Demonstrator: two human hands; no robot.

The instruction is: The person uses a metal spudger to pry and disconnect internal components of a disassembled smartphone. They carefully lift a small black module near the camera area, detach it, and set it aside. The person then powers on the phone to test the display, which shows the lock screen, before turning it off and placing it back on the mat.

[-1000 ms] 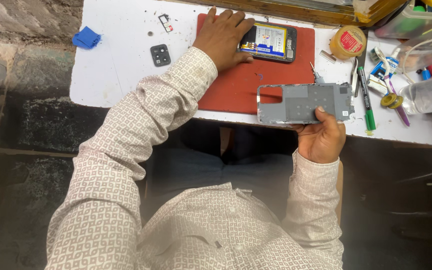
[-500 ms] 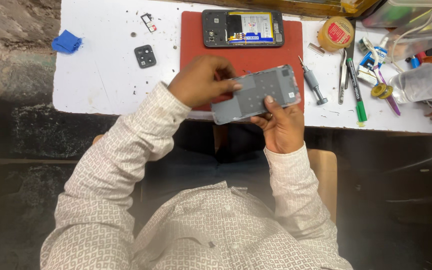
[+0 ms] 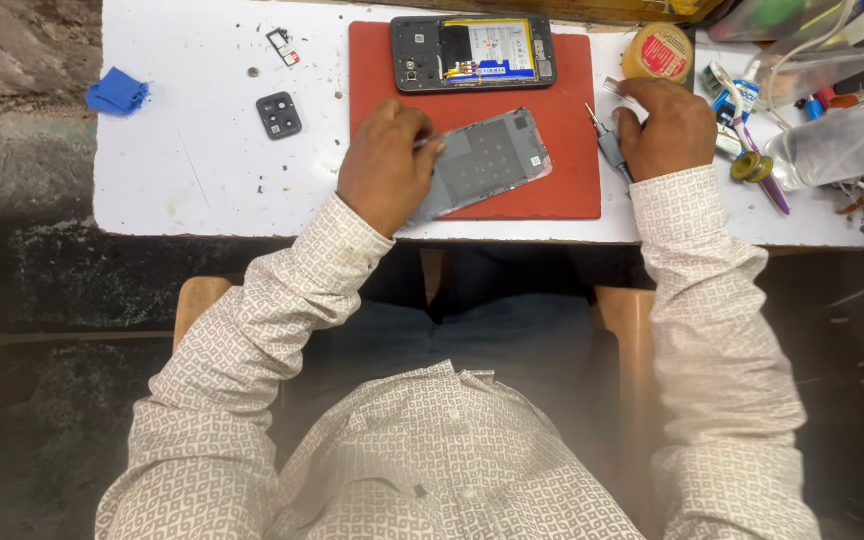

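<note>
My left hand point(image 3: 384, 162) presses on the left end of a grey phone back panel point(image 3: 487, 160) that lies tilted on the red work mat point(image 3: 572, 130). An opened phone body point(image 3: 472, 52) with its battery showing rests at the mat's far edge. My right hand point(image 3: 664, 125) is over the tools just right of the mat, fingers curled around a thin metal tool; a small screwdriver point(image 3: 607, 145) lies at its left side.
The white table point(image 3: 192, 170) carries a small black camera cover point(image 3: 279, 114), a tiny card tray point(image 3: 280, 45) and a blue cloth scrap point(image 3: 117, 92) off its left edge. A yellow round tin point(image 3: 657, 52), a clear bottle point(image 3: 842, 140) and several tools crowd the right.
The grey panel came down from both hands onto the red mat. My right hand let go of it and moved right to the tools; my left hand stays on it.
</note>
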